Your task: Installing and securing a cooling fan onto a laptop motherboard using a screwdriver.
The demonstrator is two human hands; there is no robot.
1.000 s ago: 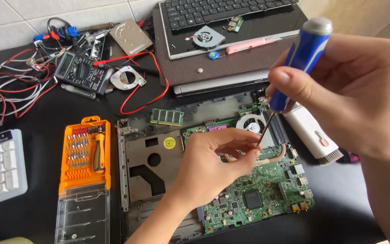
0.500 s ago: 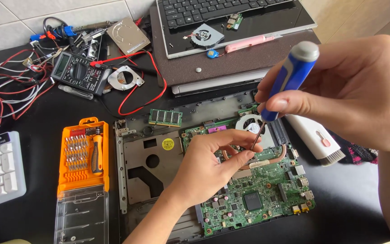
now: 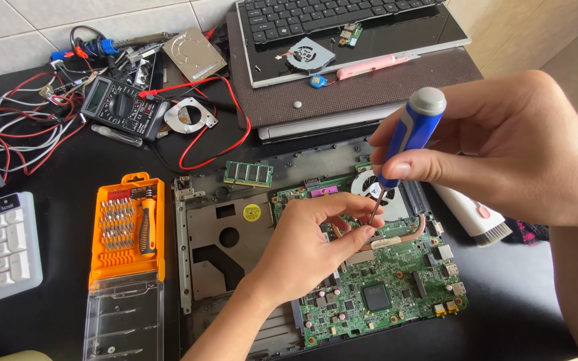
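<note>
Since a moment ago the right hand [image 3: 503, 147], gripping the blue-handled screwdriver [image 3: 409, 137], has tilted its tip lower toward the green laptop motherboard [image 3: 382, 287], where the left hand's [image 3: 309, 247] fingers pinch near the copper heat pipe [image 3: 396, 237] at frame centre.

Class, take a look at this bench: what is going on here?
A person works on an opened laptop on a black table. The right hand holds a blue screwdriver upright, its tip down at the copper heat pipe by the fan. The left hand rests on the green motherboard, fingers at the tip. An orange bit set lies to the left.
</note>
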